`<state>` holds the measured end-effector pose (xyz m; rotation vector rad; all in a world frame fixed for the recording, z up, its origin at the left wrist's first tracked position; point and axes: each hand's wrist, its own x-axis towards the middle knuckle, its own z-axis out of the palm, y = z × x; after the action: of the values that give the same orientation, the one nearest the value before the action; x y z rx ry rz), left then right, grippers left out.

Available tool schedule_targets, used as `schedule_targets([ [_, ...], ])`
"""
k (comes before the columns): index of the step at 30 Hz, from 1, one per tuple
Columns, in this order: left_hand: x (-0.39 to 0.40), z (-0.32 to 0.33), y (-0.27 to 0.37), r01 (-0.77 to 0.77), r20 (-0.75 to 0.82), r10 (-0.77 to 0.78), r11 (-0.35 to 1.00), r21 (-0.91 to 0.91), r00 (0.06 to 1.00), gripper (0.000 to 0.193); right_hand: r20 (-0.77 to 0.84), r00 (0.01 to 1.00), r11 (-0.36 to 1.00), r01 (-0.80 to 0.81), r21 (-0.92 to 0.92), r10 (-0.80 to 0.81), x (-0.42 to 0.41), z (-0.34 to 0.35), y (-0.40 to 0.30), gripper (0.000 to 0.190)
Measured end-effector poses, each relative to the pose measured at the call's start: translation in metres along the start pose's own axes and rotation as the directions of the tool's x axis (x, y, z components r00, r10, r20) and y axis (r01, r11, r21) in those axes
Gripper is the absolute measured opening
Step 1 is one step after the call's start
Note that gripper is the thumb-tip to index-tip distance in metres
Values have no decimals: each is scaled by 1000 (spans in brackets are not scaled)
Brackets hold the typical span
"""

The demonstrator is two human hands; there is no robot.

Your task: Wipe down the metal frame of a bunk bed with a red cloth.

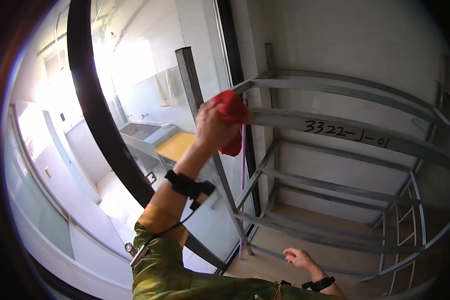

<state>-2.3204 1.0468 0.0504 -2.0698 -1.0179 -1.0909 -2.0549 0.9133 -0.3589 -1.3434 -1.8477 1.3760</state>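
My left hand is raised and grips a red cloth, part of which hangs below the fingers. The cloth is against the corner where the long upper rail of a grey metal bunk bed frame meets its upright post. Handwritten marks in black stand on that rail. Low in front of my body, my right hand holds nothing, its fingers loosely bent and apart. Black straps circle both wrists, and a cable runs up the left sleeve.
A dark door frame rises at left. Beyond the glass are a sink, a yellow board and a hanging towel. A pink pole stands behind the near post. Lower rails and a ladder lie right.
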Motion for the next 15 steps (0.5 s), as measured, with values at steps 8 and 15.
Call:
schedule_targets([
  [8, 44, 55, 156, -489, -291, 412, 825, -282, 863, 33, 86, 995, 990, 65, -126, -54, 4, 0, -29, 26],
  [15, -8, 16, 19, -131, -175, 130, 991, 8, 976, 45, -54, 991, 980, -108, 170, 119, -14, -14, 1, 21],
])
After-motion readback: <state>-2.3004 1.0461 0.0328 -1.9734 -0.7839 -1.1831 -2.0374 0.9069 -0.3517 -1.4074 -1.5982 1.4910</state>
